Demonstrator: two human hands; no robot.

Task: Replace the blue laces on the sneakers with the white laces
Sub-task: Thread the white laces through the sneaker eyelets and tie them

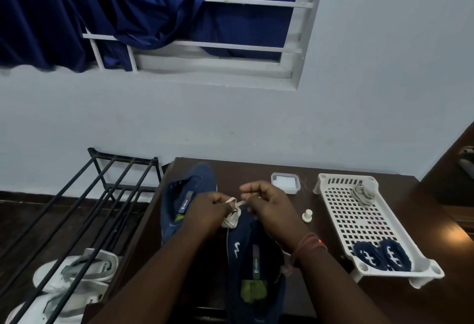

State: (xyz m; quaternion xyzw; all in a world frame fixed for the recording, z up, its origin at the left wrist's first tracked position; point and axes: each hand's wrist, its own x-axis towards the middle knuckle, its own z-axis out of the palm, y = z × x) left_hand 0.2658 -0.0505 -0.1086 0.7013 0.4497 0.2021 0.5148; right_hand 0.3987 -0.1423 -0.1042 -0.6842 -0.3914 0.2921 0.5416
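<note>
From the head view, a white swoosh-like logo was seen on the side of the nearer blue sneaker [252, 259]; labels were carried on both tongues, but their writing was too small to be read. The farther blue sneaker [188, 195] was laid just left of it on the dark table [384, 298]. Above the nearer sneaker's toe, a white lace [232, 214] was pinched by the left hand [207, 212], fingers curled round its bundled loops. A strand of the same lace appeared to be pinched by the right hand [269, 205], its upper fingers loosely bent. Right of the sneakers, a white perforated tray [359, 221] was set; two coiled blue laces [382, 257] were held at its near end and a pale bundle [364, 193], possibly another lace, at its far end.
</note>
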